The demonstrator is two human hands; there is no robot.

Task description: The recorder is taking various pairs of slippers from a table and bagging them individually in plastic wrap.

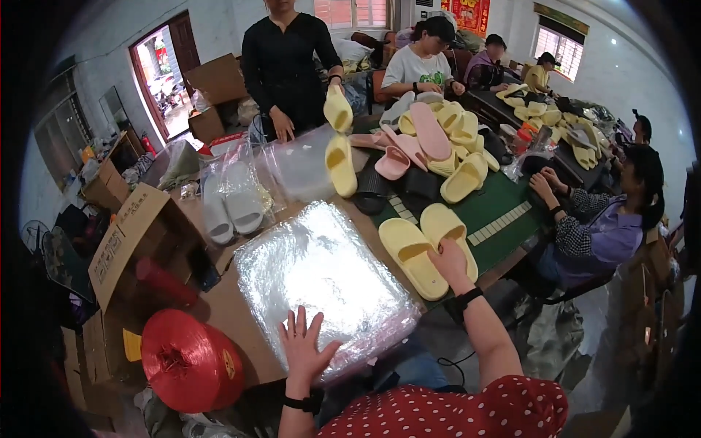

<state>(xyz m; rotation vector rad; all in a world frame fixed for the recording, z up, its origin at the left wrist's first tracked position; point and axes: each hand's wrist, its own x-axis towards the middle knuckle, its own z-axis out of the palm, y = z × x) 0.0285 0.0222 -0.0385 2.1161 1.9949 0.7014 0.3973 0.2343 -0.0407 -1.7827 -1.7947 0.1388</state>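
Head view: two bare hands are busy at a brown worktop (232,325) crowded with footwear and packing.
Left hand (307,349): palm down on the near part of the shiny plastic stack (321,263), fingers spread and gripping nothing; the flat press probably keeps the slick layers from sliding.
Plastic stack: squarely before the body, seemingly so that either hand can reach its surface.
Right hand (450,263): stretched over the right-hand shoe of the yellow slipper pair (416,257), fingers bent at its inner side; whether they pinch it or only touch it, I cannot tell.
Yellow slipper pair: side by side, right of the stack on the green mat (504,201), toes pointing away; heels facing the person likely make an easy reach.
Slipper pile (431,131): heaped loosely beyond the pair, colours mixed, apparently within arm's length.
Grey slippers (243,208): in clear plastic beyond the stack, laid together as a pair.
Red cord roll (191,361): at the near left, apart from the stack, perhaps to stay out of the way.
Co-worker's hand (335,80): holds a single yellow slipper (338,111) by one end.
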